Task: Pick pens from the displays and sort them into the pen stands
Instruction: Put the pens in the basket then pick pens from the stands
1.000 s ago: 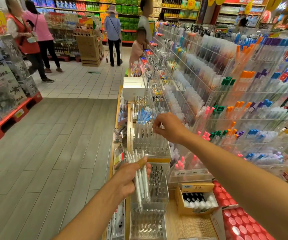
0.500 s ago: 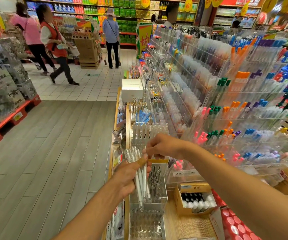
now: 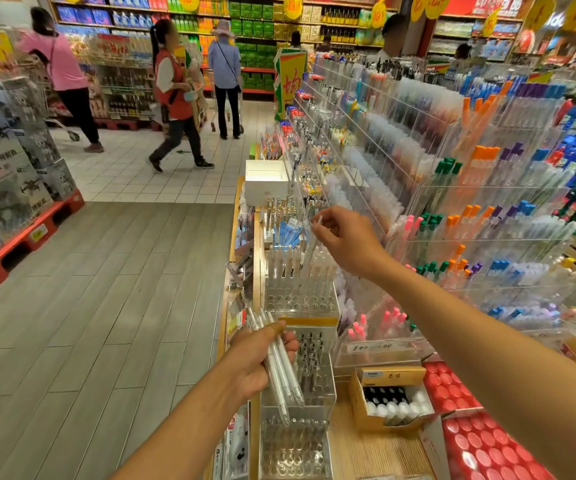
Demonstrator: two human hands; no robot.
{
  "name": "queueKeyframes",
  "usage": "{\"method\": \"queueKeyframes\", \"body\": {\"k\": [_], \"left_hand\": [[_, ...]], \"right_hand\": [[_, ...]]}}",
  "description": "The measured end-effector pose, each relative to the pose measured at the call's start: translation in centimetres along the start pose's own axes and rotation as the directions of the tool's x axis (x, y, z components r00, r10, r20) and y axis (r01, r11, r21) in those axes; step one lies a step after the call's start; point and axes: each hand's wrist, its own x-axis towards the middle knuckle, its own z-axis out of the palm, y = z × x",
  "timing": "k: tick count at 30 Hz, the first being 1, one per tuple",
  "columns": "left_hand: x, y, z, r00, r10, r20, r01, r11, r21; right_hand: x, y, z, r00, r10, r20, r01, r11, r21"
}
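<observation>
Right hand (image 3: pixel 345 242) pinching single white pen (image 3: pixel 309 252) tilted over clear pen stand (image 3: pixel 300 292); left hand (image 3: pixel 262 362) clamped round pen bundle (image 3: pixel 281 368). Risks: tilted tip missing hole, loose bundle slipping out.

Left hand (image 3: pixel 259 362) grips a bundle of white pens (image 3: pixel 281 372), tips angled down over a clear pen stand (image 3: pixel 300 403). Right hand (image 3: pixel 345 240) pinches a single white pen (image 3: pixel 311 244) above a second clear stand (image 3: pixel 298 289) partly filled with upright pens. Cardboard box of bottles (image 3: pixel 390 400) sits right of the stands.
</observation>
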Motion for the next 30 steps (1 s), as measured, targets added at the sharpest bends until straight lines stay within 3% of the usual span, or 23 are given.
{"method": "queueKeyframes", "body": {"k": [4, 30], "left_hand": [[0.1, -0.2, -0.3, 0.999, -0.036, 0.026, 0.036, 0.999, -0.001], [-1.6, 1.0, -0.6, 0.997, -0.045, 0.070, 0.046, 0.999, -0.006]], "right_hand": [[0.2, 0.7, 1.5, 0.996, -0.034, 0.082, 0.044, 0.992, -0.121], [0.6, 2.0, 3.1, 0.980, -0.071, 0.186, 0.119, 0.957, -0.263]]}}
